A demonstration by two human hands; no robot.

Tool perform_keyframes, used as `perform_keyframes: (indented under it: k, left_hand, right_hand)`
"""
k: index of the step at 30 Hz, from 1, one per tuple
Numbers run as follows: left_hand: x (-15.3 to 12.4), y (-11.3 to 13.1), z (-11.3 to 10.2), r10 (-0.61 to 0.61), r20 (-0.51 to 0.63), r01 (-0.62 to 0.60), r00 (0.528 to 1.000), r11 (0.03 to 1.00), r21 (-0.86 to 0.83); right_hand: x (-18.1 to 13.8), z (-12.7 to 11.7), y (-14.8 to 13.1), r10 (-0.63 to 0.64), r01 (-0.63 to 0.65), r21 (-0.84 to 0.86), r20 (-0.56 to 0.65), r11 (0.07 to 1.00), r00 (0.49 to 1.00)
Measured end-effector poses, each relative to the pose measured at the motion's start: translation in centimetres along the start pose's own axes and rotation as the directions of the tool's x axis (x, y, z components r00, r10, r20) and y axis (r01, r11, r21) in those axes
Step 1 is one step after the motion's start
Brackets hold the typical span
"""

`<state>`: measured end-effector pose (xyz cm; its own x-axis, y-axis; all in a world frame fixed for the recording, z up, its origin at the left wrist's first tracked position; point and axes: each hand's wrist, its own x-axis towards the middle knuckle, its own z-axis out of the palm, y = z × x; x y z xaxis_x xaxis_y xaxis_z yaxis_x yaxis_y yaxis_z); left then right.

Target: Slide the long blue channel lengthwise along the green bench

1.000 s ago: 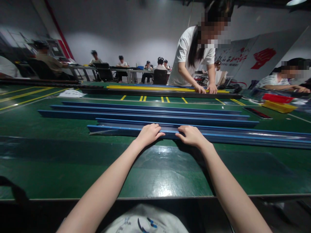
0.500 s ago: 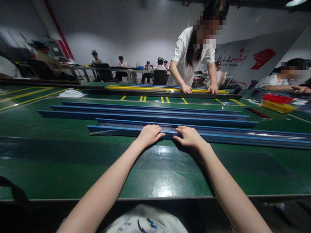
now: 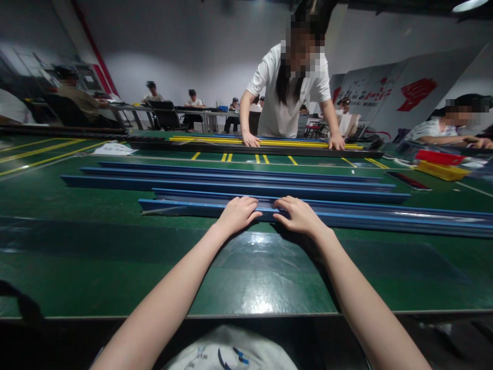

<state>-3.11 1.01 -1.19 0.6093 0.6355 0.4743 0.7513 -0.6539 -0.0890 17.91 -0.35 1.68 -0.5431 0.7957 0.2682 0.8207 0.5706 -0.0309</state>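
Note:
A long blue channel-shaped profile (image 3: 185,206) lies across the table in front of me, running out of view on the right. My left hand (image 3: 237,213) is closed over its near wall, fingers over the top edge and thumb on the side facing me. A short gap to the right, my right hand (image 3: 297,214) grips the same wall in a mirrored way. Its fingertips reach into the channel and are partly hidden. Just beyond lie more blue profiles (image 3: 239,187), parallel to the held one and apart from my hands.
Clear plastic film (image 3: 96,241) covers part of the green table (image 3: 115,288). Across it, a person (image 3: 287,97) leans over yellow strips (image 3: 208,140) and a black bar (image 3: 231,149). A yellow tray (image 3: 441,169) and a phone (image 3: 408,181) are at right.
The person across the table has shifted left, one hand sliding left along the yellow strips. My right hand has edged slightly left; my left hand and the blue profile look nearly unmoved.

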Motion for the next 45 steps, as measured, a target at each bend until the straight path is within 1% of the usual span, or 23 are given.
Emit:
perform_keyframes:
  k: [6,15,22,28,39,45]
  left_hand:
    - [0.06,0.14,-0.06,-0.015,0.019,0.015,1.000,1.000,0.007]
    - [0.03,-0.01,-0.23,-0.018,0.034,0.018,0.999,1.000,-0.005]
    - [0.04,0.01,-0.20,-0.019,0.033,0.020,0.999,1.000,-0.015]
    - [0.03,0.05,-0.24,-0.021,0.035,0.022,0.999,0.999,-0.023]
    - [0.04,-0.03,-0.25,-0.021,0.039,0.022,0.999,0.999,-0.024]
    - [0.05,0.02,-0.36,-0.022,0.038,0.023,0.999,0.999,-0.027]
  right_hand:
    - [0.06,0.12,0.09,0.008,-0.008,0.016,-0.007,1.000,1.000]
    - [0.02,0.36,0.84,0.013,-0.012,0.131,-0.010,0.991,1.000]
    - [0.06,0.34,0.75,0.013,-0.012,0.124,-0.012,0.992,1.000]
    - [0.10,0.19,0.56,0.024,-0.025,0.113,0.009,0.993,1.000]
    - [0.02,0.18,0.44,0.007,-0.006,0.096,-0.012,0.995,1.000]
    - [0.01,0.05,0.29,0.022,-0.023,0.098,0.009,0.995,1.000]
